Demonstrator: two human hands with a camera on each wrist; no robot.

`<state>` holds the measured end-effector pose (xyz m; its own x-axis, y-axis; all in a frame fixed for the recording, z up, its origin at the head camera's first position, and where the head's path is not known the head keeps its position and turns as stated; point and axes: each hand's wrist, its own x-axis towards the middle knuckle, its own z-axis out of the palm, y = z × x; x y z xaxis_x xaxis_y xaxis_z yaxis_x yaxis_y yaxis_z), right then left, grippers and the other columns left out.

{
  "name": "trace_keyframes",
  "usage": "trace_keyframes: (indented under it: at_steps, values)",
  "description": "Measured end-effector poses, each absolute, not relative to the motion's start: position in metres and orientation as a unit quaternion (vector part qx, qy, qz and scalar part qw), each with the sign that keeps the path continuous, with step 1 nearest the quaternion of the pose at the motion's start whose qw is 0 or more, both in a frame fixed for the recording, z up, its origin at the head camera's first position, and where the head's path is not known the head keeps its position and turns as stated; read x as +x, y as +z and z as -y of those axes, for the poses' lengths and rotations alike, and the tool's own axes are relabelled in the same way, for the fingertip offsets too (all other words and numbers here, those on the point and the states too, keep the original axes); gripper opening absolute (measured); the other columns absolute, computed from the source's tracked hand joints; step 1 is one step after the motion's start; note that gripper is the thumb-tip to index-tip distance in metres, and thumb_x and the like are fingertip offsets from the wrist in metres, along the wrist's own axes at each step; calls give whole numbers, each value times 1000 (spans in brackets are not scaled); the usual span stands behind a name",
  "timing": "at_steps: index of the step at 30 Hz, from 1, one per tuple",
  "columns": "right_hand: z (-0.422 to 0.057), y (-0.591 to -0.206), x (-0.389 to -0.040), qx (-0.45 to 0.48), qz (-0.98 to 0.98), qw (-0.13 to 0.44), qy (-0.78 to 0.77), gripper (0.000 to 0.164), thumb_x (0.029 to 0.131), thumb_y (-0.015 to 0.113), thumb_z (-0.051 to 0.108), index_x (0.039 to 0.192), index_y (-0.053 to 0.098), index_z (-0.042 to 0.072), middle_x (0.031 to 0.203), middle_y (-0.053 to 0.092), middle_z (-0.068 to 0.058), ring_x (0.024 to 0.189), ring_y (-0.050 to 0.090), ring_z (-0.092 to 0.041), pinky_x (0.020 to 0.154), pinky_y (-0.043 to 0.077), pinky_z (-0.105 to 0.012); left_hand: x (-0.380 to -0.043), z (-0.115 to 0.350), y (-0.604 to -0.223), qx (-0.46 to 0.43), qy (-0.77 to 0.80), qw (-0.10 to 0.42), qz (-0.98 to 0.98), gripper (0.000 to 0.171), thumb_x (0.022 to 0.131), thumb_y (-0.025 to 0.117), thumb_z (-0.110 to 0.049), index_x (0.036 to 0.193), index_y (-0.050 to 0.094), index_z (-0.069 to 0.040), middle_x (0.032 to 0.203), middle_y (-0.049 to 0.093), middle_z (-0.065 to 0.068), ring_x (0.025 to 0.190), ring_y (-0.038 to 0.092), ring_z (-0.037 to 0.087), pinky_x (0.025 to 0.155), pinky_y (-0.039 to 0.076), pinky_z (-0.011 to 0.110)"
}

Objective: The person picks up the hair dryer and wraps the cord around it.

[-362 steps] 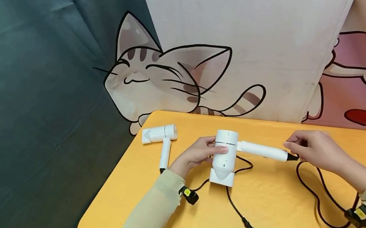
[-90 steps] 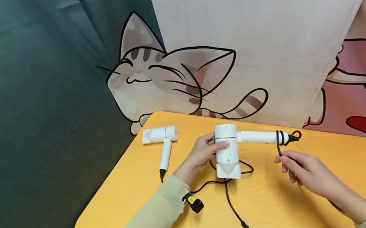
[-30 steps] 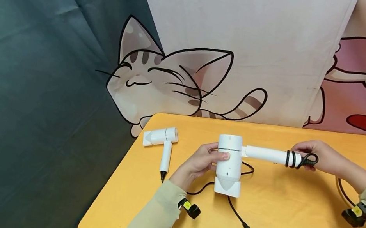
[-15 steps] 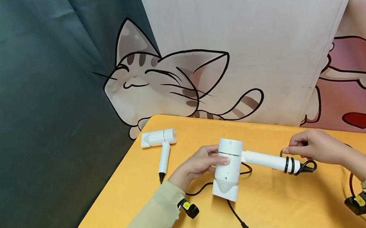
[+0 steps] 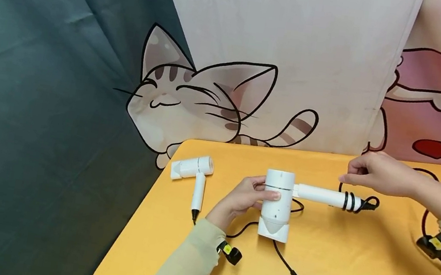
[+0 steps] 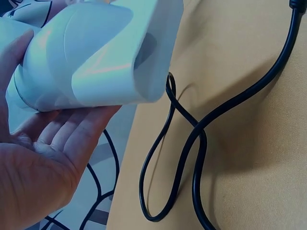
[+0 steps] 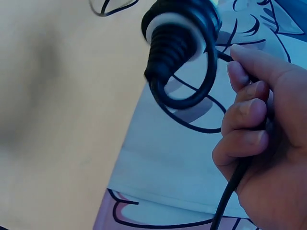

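The cord point(image 7: 231, 191) has been wound onto the handle point(image 5: 319, 194); it is pinched by curled right fingers point(image 7: 247, 112), the dryer point(image 5: 277, 208) clasped by left fingers point(image 6: 79, 134); turns are best laid snugly

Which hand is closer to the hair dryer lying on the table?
Left. The left hand is to the right of that hair dryer, gripping the other hair dryer; the right hand is farther right, near that one's handle, holding its cord.

A white hair dryer point(image 5: 276, 207) is held, handle point(image 5: 319, 195) pointing right, its black cord point(image 7: 183, 102) coiled around the handle.
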<state>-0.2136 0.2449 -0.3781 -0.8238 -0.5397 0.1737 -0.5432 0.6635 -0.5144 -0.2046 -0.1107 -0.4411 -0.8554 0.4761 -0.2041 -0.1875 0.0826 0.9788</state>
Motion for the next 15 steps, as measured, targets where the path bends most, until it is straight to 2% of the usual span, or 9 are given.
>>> trace_keyframes:
  at_steps: [6,15]
  values:
    - [-240,-372,-209,289,917,16,274,39,98,79,19,70,51,22,62,37,14,54,33,0,54,31,-22,-208,110,-444,95,681,226,-690,54,95,76,-10,147,63,-4,125,76,15,102,75,23,82,66,47]
    - [-234,-369,-199,294,916,54,267,30,98,78,15,77,61,27,64,38,15,57,31,0,53,30,-23,-212,108,-446,87,686,198,-695,51,97,77,-11,146,65,-8,124,76,13,101,75,22,85,66,47]
